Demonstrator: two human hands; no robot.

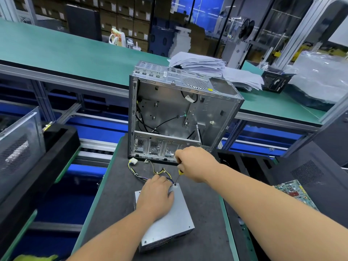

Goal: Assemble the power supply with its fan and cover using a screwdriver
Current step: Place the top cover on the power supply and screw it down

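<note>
Two hands work on the gray power supply (170,219), which lies flat on the dark surface (116,194). The left hand (155,194) presses on its cover with fingers straight. The right hand (194,162) grips a screwdriver (178,176), its tip at the far corner, near the open computer case (177,113).

An electronics assembly factory: long green-matted conveyor benches (66,53) on aluminium framing, stacked cardboard cartons (120,19) behind, a bare computer chassis (177,113), and a circuit board (293,191) at the right edge.
</note>
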